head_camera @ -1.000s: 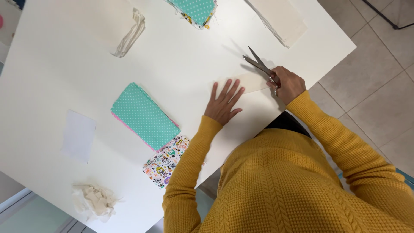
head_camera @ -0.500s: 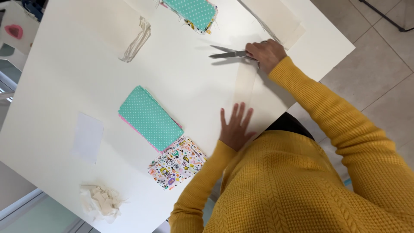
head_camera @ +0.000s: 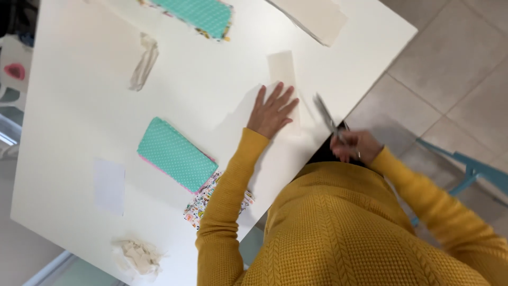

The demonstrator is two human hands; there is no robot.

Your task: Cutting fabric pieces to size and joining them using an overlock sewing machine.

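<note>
Overhead view of a white worktop (head_camera: pixel 79 79) with a person in a mustard jumper bent over it. The left hand (head_camera: pixel 271 111) lies flat, fingers spread, on a pale cream strip (head_camera: pixel 283 74) that runs away from the fingertips toward the far edge; nothing is pinched, the palm only presses down. The right hand (head_camera: pixel 353 146), off the worktop edge near the body, has its grip closed round the handles of scissors (head_camera: pixel 328 117), blades pointing up and away; motion blur hides whether the blades are parted.

The strip looks thin, light and limp, so it would likely slide or ruck under a loose touch; a flat palm close to a cut line, or a pinch at a corner, seems the sound hold. The scissors are stiff and sharp, best held by the handle loops.

Other pieces, by place:
- a teal dotted rectangle (head_camera: pixel 177 154) with a pink edge, centre-left
- a patterned multicolour piece (head_camera: pixel 203 204) touching its near end, partly under the left sleeve
- a second teal dotted piece (head_camera: pixel 203 15) at the far edge
- a large cream sheet (head_camera: pixel 317 18) at the far right corner
- a white paper rectangle (head_camera: pixel 109 186) at the near left
- a crumpled cream scrap (head_camera: pixel 138 257) at the near edge
- a twisted cream scrap (head_camera: pixel 144 62) at the far left

No labels or signs are legible.
</note>
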